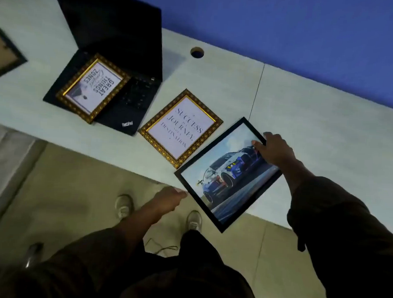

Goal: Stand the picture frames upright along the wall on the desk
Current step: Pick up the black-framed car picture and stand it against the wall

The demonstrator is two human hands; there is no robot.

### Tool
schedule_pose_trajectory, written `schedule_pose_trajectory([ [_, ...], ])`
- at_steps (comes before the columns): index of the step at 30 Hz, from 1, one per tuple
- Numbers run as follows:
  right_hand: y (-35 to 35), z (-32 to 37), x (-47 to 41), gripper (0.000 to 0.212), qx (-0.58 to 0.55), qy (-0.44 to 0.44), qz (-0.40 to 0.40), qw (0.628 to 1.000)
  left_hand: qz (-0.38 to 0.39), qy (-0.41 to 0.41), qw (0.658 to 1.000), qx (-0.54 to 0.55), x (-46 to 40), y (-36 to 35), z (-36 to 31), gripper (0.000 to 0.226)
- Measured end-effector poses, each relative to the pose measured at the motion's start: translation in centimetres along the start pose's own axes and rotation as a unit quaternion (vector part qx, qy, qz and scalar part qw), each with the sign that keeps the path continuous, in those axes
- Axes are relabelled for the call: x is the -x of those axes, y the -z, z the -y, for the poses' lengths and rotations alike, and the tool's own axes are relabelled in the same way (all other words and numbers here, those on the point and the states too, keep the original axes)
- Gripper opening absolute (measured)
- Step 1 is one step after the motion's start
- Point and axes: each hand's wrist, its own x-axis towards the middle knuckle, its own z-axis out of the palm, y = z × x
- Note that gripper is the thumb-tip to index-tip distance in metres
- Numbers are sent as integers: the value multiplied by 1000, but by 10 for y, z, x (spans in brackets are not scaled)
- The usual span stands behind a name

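A black-framed car picture [221, 179] lies at the desk's near edge, partly overhanging it. My right hand [274, 149] grips its far right corner, thumb on the glass. My left hand [169, 198] is at its near left corner, fingers loosely curled, touching or almost touching the frame. A gold-framed "Success" print [180, 127] lies flat just left of it. Another gold-framed print [93, 87] rests on the laptop's keyboard. A dark frame lying face down [3, 53] shows at the far left edge.
An open black laptop [118, 53] stands at the back left of the pale desk [316, 137]. The blue wall [288, 28] runs along the desk's far side. A cable hole [196, 52] sits near the wall. My shoes and a cable are on the floor below.
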Motion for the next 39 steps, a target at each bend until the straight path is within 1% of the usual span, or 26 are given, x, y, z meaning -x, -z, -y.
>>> schedule_pose_trajectory([
  [2, -2, 1, -1, 67, 16, 3, -6, 1000, 31, 24, 999, 37, -1, -16, -2, 31],
  [3, -4, 0, -1, 66, 18, 4, -17, 1000, 45, 18, 997, 61, 2, -22, -4, 32],
  [5, -9, 2, 3, 66, 21, 13, -40, 999, 60, 26, 991, 119, 2, -41, -10, 27],
  [6, -11, 3, 4, 66, 23, 17, -47, 998, 62, 35, 987, 144, 1, -48, -13, 29],
  [8, -11, 6, 4, 70, 7, 9, -42, 999, 67, 78, 974, 203, -3, -64, -14, 36],
  [9, -11, 7, 6, 72, -11, -8, -38, 999, 64, 98, 968, 223, -1, -68, -16, 35],
  [12, -5, 6, 14, 74, -70, -41, -55, 995, 39, 117, 963, 239, 6, -72, -13, 33],
  [15, 10, 11, 21, 68, -89, -25, -96, 991, 44, 90, 967, 235, 16, -52, -12, 36],
  [17, 24, 25, 26, 66, -103, -7, -113, 988, 32, 65, 971, 229, 18, -31, -10, 43],
  [19, 39, 55, 32, 64, -115, 17, -130, 985, 7, 42, 972, 231, 25, 2, -9, 57],
  [20, 45, 68, 35, 62, -122, 28, -139, 982, -13, 27, 972, 232, 26, 14, -9, 61],
  [23, 66, 129, 43, 58, -144, 83, -169, 971, -85, -17, 964, 251, 35, 72, -9, 63],
  [25, 78, 175, 50, 55, -164, 120, -193, 960, -118, -51, 958, 258, 43, 119, -5, 63],
  [26, 84, 198, 52, 54, -169, 134, -201, 956, -129, -70, 955, 256, 47, 142, -4, 61],
  [29, 96, 274, 68, 49, -176, 174, -219, 944, -166, -121, 948, 244, 64, 224, 9, 44],
  [30, 99, 282, 71, 48, -175, 180, -223, 942, -175, -127, 948, 232, 66, 237, 10, 44],
  [33, 107, 359, 82, 49, -173, 213, -250, 928, -212, -142, 947, 192, 90, 328, 20, 53],
  [36, 114, 436, 90, 50, -182, 231, -265, 918, -253, -167, 940, 158, 112, 414, 27, 44],
  [39, 117, 490, 95, 51, -200, 250, -276, 906, -288, -186, 928, 144, 132, 474, 24, 32],
])
